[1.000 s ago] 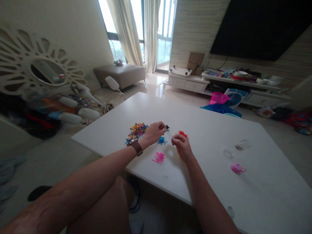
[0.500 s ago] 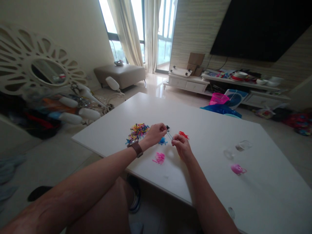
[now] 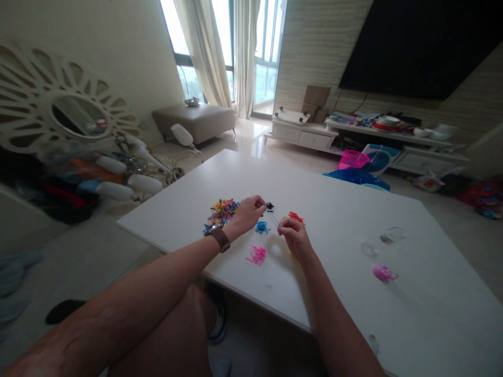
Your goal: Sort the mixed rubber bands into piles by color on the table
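Note:
A thin bluish band (image 3: pixel 273 219) is stretched between my two hands above the white table (image 3: pixel 338 225). My left hand (image 3: pixel 251 210), with a brown-strapped watch at the wrist, pinches its upper end. At its lower end, my right hand (image 3: pixel 293 233) has its fingers closed. Beside my left hand lies a mixed pile of coloured bands (image 3: pixel 221 210). Small separate heaps are near the hands: black (image 3: pixel 270 206), blue (image 3: pixel 262 227), pink (image 3: pixel 257 255) and red (image 3: pixel 296 217). Something yellow is mostly hidden under my right hand.
On the table's right side are a clear jar (image 3: pixel 393 235) lying on its side, a pink object (image 3: pixel 383 273) and a small clear piece (image 3: pixel 373 343). Beyond the far edge stand a pink basket (image 3: pixel 352 158) and a TV cabinet (image 3: pixel 304 137). White lamp shades (image 3: pixel 144 183) are at the left.
My left hand has shifted slightly up and left, and my right hand slightly right. The band between them looks a little longer, and more of the blue heap shows.

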Action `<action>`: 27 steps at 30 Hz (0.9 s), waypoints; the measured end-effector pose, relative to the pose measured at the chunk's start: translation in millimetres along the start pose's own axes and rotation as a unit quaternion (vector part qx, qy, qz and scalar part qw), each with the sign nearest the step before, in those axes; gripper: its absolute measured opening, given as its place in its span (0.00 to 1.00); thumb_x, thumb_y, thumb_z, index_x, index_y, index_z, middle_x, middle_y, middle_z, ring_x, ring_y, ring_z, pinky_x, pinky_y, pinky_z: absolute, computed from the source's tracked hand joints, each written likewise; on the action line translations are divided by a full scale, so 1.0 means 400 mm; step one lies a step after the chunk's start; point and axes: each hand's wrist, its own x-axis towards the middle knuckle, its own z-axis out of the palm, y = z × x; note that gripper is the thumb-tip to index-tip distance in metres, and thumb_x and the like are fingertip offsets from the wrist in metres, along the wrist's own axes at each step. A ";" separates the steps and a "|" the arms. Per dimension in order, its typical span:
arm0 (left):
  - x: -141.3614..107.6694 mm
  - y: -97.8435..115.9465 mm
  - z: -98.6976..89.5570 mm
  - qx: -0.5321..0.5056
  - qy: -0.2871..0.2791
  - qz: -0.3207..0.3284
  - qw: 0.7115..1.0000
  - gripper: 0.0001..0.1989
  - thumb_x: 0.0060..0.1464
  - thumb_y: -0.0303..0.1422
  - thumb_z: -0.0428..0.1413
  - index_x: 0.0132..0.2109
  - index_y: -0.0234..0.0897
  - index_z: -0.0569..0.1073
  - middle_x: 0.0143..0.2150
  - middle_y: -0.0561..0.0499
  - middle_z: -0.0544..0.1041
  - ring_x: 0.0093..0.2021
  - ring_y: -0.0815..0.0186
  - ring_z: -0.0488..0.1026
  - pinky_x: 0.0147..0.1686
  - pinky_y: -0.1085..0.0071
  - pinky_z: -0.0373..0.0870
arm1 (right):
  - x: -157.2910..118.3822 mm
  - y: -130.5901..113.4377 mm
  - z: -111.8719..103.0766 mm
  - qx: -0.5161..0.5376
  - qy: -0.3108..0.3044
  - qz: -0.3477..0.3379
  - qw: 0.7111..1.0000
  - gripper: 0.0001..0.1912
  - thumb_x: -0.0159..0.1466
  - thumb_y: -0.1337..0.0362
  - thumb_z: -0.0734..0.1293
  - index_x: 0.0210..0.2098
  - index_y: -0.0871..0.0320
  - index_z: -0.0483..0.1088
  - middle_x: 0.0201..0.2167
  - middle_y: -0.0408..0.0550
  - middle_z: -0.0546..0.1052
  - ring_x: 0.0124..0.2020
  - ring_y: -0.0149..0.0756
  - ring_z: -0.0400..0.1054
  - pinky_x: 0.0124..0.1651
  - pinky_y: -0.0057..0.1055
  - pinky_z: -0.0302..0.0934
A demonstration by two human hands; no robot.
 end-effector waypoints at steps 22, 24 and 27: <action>-0.018 -0.011 0.019 -0.008 -0.151 0.045 0.987 0.04 0.48 0.27 0.56 0.32 0.31 0.76 0.27 0.50 0.77 0.28 0.69 0.72 0.29 0.76 0.65 | 0.002 0.010 -0.004 -0.297 0.077 -0.050 0.950 0.08 0.58 0.60 0.69 0.29 0.57 0.69 0.26 0.42 0.71 0.27 0.32 0.64 0.30 0.29 0.59; -0.017 -0.023 0.014 -0.008 -0.170 0.043 0.985 0.05 0.49 0.28 0.56 0.32 0.31 0.76 0.27 0.49 0.77 0.28 0.69 0.72 0.28 0.76 0.66 | 0.000 0.006 0.003 -0.348 0.078 -0.074 0.931 0.07 0.59 0.61 0.68 0.29 0.57 0.69 0.27 0.43 0.72 0.27 0.32 0.65 0.31 0.29 0.60; -0.018 -0.043 0.010 -0.024 -0.204 0.032 0.978 0.06 0.48 0.28 0.56 0.33 0.30 0.76 0.27 0.49 0.77 0.27 0.69 0.72 0.27 0.76 0.65 | -0.002 0.003 0.010 -0.405 0.067 -0.105 0.906 0.06 0.60 0.63 0.66 0.27 0.57 0.69 0.27 0.43 0.72 0.26 0.32 0.65 0.31 0.30 0.60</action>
